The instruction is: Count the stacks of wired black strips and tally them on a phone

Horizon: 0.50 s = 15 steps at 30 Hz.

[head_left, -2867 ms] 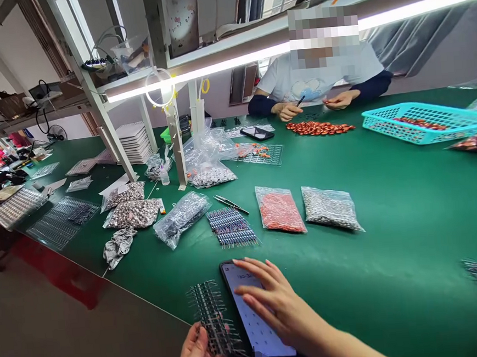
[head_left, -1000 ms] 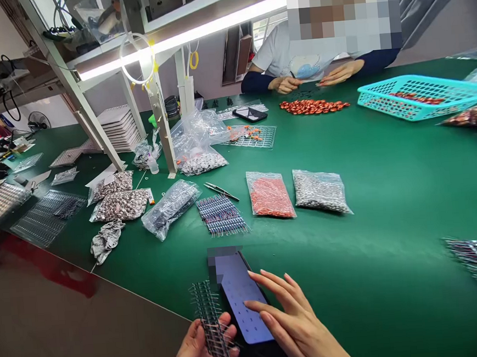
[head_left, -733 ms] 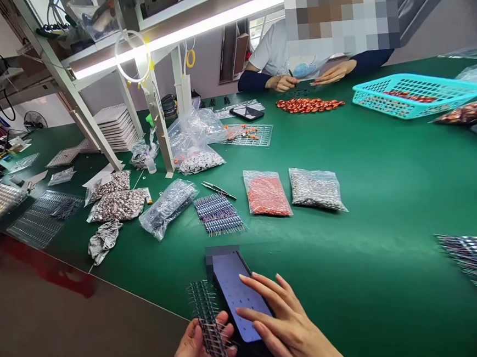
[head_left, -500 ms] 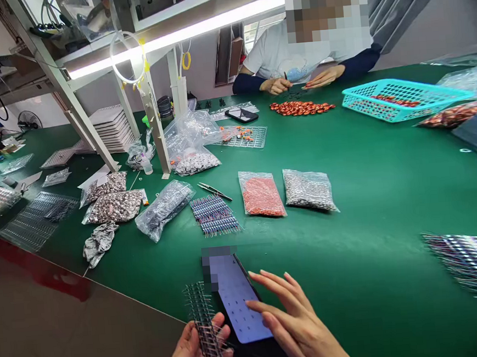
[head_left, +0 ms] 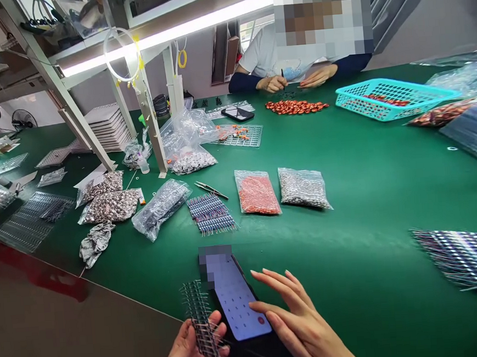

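My left hand (head_left: 185, 350) grips a dark, ladder-like strip (head_left: 198, 308) with many thin wire ends sticking out at both sides. Right beside it lies a smartphone (head_left: 234, 300), its lit screen showing a number pad and a small red button; the top corner is blurred out. My right hand (head_left: 305, 319) hovers over the phone's right edge with fingers spread and nothing held. Its index fingertip is at the screen; whether it touches I cannot tell. A bundle of striped, wire-ended parts (head_left: 211, 213) and tweezers (head_left: 211, 190) lie beyond the phone.
On the green table (head_left: 359, 191) sit a bag of orange pieces (head_left: 258, 193), a bag of silvery pieces (head_left: 304, 188) and a turquoise basket (head_left: 397, 99). Another striped bundle (head_left: 468, 259) lies at right. A co-worker (head_left: 261, 50) sits opposite. A metal shelf post (head_left: 154, 124) rises at left.
A red button now shows at the phone screen's lower right. My right index finger has shifted slightly relative to the screen. The whole view has moved a little.
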{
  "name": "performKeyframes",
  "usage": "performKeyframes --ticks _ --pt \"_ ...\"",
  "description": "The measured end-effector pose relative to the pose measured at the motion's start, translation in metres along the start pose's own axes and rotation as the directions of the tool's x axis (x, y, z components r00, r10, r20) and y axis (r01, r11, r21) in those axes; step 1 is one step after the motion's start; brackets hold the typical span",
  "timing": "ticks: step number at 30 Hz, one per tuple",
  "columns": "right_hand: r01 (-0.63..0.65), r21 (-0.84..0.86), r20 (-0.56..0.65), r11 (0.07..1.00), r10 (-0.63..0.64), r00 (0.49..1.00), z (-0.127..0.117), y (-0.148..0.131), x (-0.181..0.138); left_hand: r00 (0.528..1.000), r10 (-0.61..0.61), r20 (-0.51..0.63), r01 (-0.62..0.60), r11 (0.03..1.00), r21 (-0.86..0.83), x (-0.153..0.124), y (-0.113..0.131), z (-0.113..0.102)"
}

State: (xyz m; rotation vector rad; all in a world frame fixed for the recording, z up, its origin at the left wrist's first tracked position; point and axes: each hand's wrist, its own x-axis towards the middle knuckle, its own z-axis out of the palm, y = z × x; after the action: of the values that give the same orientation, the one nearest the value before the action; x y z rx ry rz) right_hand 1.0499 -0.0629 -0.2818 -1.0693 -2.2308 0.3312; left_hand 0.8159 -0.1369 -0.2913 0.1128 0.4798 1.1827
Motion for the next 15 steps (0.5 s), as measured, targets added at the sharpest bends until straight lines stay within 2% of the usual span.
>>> performKeyframes --ticks 3,13,15 --pt "0.054 0.003 0.023 0.999 -0.054 0.998 -0.0034 -0.0021 -0.0027 1.000 -0.004 0.003 0.004 1.000 0.004 0.0003 -0.0002 0.0002" --pt "0.096 -0.028 0.110 0.995 -0.092 0.990 -0.0022 -0.0088 0.0019 0.999 0.004 -0.044 -0.003 1.000 0.009 -0.0008 0.0001 0.0033" --pt "0.075 -0.023 0.079 0.997 -0.073 0.994 -0.0025 -0.0068 0.0007 0.999 0.006 -0.048 -0.006 1.000 0.011 -0.0006 -0.0002 0.0038"
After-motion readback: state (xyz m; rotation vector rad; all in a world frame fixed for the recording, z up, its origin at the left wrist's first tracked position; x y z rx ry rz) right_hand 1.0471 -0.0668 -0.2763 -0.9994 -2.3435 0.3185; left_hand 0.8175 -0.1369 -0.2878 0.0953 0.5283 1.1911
